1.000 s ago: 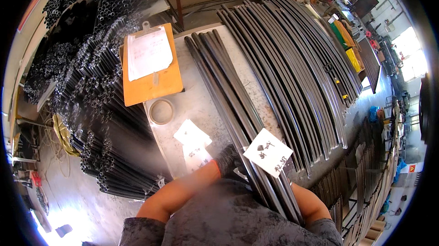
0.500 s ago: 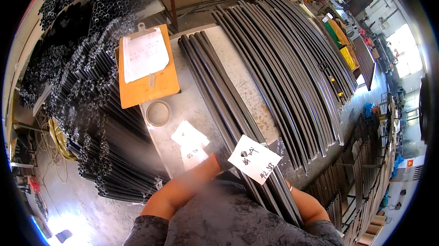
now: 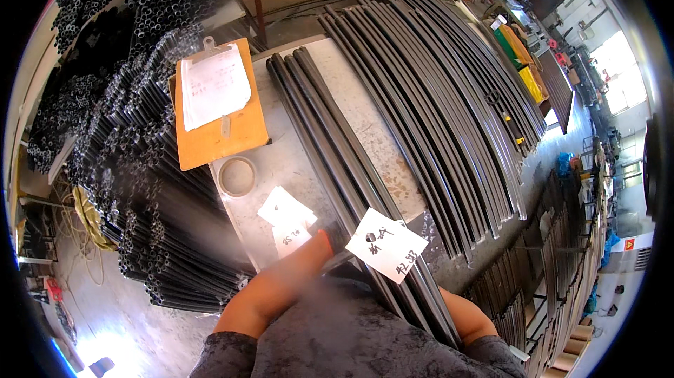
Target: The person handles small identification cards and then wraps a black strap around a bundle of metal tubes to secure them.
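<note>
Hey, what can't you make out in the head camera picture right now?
In the head view:
- Right hand: hidden by the tube bundle and white card.
- Left hand: fingers indistinct, dark against the tubes.
- Clipboard sheet: writing too small, faint.
- Tube stack: partly blurred by haze.

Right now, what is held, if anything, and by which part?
A hold cannot be told: the gloved left hand is beside the dark tubes near the white card, fingers hidden; they hide the right hand.

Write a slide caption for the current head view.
Left hand at a bundle of dark tubes topped by a white tag, with an orange clipboard off to the left.
</note>
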`<state>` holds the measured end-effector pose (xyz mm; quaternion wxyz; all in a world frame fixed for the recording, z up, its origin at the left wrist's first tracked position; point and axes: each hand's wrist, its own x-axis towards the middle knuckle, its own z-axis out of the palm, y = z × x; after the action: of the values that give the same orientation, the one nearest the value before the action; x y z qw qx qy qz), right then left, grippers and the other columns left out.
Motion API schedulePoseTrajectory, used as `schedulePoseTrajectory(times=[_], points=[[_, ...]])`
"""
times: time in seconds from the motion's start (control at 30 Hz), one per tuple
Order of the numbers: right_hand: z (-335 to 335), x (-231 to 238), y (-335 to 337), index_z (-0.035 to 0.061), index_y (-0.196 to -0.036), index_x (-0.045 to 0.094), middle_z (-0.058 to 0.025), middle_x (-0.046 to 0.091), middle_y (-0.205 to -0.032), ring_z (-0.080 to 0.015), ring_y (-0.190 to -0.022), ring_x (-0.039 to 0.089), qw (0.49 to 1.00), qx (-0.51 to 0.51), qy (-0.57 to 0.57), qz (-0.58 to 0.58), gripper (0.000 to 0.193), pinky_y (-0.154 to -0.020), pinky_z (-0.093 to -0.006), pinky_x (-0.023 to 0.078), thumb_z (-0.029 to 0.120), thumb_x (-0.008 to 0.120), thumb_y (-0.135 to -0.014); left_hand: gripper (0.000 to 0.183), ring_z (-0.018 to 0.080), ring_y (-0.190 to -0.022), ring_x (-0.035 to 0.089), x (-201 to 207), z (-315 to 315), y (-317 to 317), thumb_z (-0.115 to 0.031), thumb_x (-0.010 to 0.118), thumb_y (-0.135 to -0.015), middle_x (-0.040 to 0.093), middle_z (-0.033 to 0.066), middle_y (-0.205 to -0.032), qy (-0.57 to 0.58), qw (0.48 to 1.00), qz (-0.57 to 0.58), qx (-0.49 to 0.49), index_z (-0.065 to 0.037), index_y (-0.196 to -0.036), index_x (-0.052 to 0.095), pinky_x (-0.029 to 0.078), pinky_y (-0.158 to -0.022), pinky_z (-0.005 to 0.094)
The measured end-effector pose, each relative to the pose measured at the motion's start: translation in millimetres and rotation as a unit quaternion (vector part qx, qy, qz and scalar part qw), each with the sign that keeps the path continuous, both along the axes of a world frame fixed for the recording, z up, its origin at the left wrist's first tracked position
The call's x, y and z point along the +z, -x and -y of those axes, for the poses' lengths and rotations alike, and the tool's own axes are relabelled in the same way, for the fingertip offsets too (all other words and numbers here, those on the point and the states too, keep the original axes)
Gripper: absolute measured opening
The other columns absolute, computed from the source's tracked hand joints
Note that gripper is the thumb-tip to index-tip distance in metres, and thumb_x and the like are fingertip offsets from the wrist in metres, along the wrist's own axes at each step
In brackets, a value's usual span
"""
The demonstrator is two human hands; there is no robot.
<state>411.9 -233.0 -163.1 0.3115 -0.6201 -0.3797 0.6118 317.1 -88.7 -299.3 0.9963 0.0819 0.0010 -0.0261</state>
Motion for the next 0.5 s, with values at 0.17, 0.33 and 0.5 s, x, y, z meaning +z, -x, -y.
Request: schedulePoseTrajectory(times=[0.17,0.33,0.5], points=[[-2.6,-4.2,-2.1,0.0029,-0.104,0.062,-0.0096,0.065,-0.095,-0.0178,-0.087,0.061,1.000,-0.006,-0.007,-0.008,0.018,-0.077,-0.0304,0.050,0.006,0.055,-0.088,0.032,0.0232,-0.094,0.062,28.9,-4.2,24.4,-0.024,0.051,-0.095,0.063,0.0149,-0.108,0.121,0.991,0.001,0.063,0.001,-0.113,0.057,0.052,-0.081,0.0354],[-11.8,-3.1,-14.9,0.0028,-0.103,0.063,-0.0094,0.066,-0.093,-0.0175,-0.085,0.062,0.998,-0.032,-0.052,-0.009,0.017,-0.076,-0.0300,0.050,0.005,0.056,-0.087,0.049,0.0232,-0.111,0.054,155.0,-30.1,58.1,-0.043,0.058,-0.089,0.060,0.0095,-0.117,0.086,0.954,-0.078,0.275,-0.007,-0.122,0.053,0.041,-0.099,0.0347],[-38.3,8.9,-48.9,0.0026,-0.101,0.064,-0.0092,0.067,-0.091,-0.0171,-0.083,0.063,0.965,-0.198,-0.171,-0.019,0.016,-0.074,-0.0296,0.051,0.005,0.057,-0.087,0.069,0.0241,-0.109,0.052,152.3,-33.7,45.6,-0.052,0.061,-0.083,0.055,0.0135,-0.116,-0.197,0.891,-0.296,0.282,-0.003,-0.127,0.043,0.043,-0.095,0.0374]])
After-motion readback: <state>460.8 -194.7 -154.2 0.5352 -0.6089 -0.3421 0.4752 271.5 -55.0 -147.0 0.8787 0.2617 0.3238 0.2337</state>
